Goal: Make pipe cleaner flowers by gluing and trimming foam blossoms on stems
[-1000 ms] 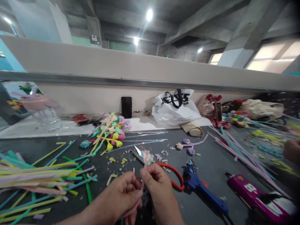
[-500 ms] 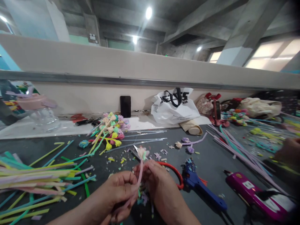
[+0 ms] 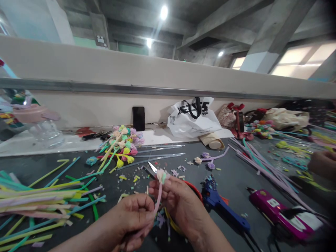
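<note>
My left hand (image 3: 136,218) is closed around the pale pink chenille stem (image 3: 158,200) of a small fuzzy flower, which stands nearly upright. The flower head (image 3: 162,175), cream and pink with a bit of mint green, is at the top. My right hand (image 3: 181,203) pinches it just below the head, thumb and fingertips against it. Behind and under my right hand lies a pair of scissors (image 3: 152,167); its blades point away, and its red and yellow handles are partly covered by the hand.
Cut chenille stems (image 3: 39,199) heap at the left. Behind lies a flower bunch (image 3: 123,140). A blue glue gun (image 3: 223,206), a magenta tool (image 3: 280,213) with a cord and a small three-headed sprig (image 3: 210,159) lie at the right. Another person's hand (image 3: 321,164) shows at far right.
My right hand has risen slightly, its fingertips now at the flower head. More of the scissors' yellow handle shows beneath it. The left hand keeps its hold on the stem.
</note>
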Motion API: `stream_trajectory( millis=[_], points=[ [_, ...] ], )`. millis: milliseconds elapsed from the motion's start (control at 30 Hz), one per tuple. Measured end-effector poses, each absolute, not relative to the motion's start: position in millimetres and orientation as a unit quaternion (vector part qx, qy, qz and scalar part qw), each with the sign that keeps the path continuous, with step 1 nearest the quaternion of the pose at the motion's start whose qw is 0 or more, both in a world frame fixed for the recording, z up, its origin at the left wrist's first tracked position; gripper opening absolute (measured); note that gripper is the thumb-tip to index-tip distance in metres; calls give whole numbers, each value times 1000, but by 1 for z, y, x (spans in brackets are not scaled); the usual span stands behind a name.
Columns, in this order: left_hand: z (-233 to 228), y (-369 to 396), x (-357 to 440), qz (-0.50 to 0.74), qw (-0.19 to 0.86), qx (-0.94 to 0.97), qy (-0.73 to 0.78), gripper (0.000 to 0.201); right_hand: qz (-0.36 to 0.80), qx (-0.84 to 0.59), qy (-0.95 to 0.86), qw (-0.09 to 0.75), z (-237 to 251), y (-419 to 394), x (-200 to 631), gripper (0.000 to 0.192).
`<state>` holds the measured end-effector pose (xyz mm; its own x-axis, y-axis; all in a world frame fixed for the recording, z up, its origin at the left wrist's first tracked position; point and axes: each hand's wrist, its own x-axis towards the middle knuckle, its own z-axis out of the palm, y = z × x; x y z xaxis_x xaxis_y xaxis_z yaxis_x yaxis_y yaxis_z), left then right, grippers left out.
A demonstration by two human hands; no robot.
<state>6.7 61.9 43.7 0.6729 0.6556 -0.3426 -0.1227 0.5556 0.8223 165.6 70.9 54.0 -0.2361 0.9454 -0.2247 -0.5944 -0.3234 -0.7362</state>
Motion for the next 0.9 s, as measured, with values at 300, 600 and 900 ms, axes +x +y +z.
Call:
stream_trajectory(
  millis=[300,600,900],
  points=[
    [49,61,11,204,775,453,390,22,756,-335,-223,517,51,70,168,14],
    [70,76,-7,369,479,653,456,16,724,-326,-334,509,51,68,165,14],
    [71,74,-5,357,446,698,432,25,680,-357,-407,495,41,67,162,13]
  ],
)
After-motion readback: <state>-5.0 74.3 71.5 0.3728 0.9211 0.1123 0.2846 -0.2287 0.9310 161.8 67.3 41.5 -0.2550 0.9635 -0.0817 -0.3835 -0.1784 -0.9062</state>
